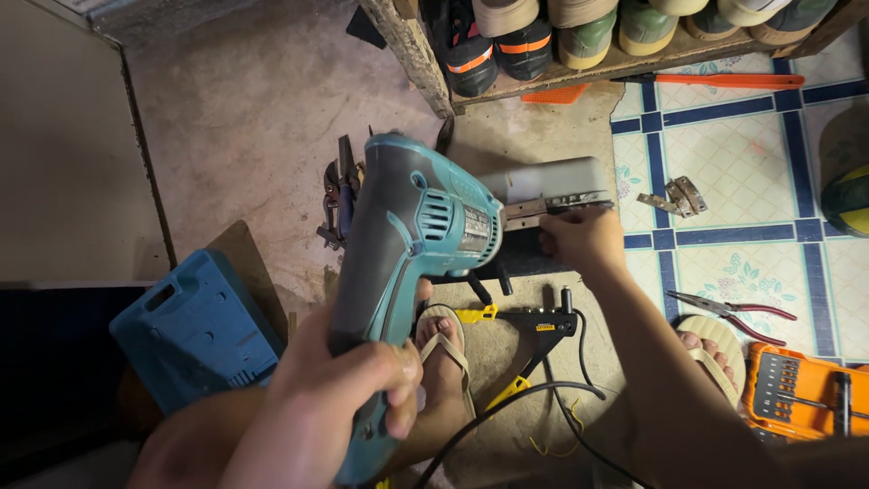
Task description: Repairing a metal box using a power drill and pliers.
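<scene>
A home floor turned makeshift workshop: bare concrete meets patterned blue-and-white tiles [724,181] beneath a rough wooden shelf [597,68] lined with shoes. Pliers [733,312], a rivet tool [534,330], loose hinges [674,197] and an orange drill-bit case [801,389] lie scattered around sandalled feet.

1. Left hand [339,398], lower centre, grips teal drill [412,254] by its handle.
2. Right hand [584,240], centre, holds metal hinge [552,206] against grey box [552,181].
3. Riveter [534,330] lies below; pliers [733,312] at right.

Left hand [348,389] is clenched in a fist-like grip, forearm low. Right hand [584,240] reaches forward beyond it, fingers pinching, arm extended.
</scene>
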